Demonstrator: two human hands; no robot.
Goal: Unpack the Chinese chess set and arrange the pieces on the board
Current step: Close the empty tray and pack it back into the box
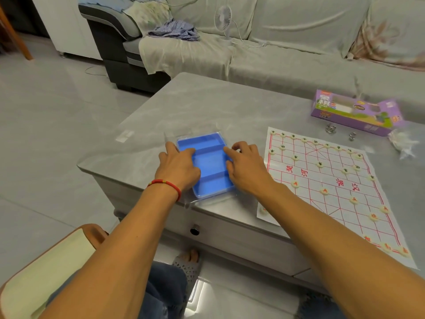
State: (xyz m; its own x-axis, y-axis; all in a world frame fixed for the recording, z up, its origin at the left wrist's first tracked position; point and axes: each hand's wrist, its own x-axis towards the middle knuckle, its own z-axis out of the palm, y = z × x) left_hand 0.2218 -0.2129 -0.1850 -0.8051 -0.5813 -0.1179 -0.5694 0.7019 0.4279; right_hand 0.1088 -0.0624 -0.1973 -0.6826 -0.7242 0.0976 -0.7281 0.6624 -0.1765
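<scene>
Chess pieces [319,164] are sitting in rows on the paper board [331,187], just right of the blue tray [209,162]. Left hand [178,165] and right hand [245,168] are resting on the tray's sides, fingers loosely spread, pressing its edges.

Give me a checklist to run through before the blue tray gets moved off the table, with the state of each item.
1. Blue tray empty of pieces: ok, all three compartments show bare.
2. Left hand on the tray: ok, fingers rest on its left edge.
3. Right hand on the tray: ok, fingers rest on its right edge.
4. Clear cover under and around the tray: cannot tell whether it is attached.
5. Pieces set on the paper board: ok where visible; near corner hidden by the arm.
6. Purple box open to receive the tray: cannot tell.
</scene>
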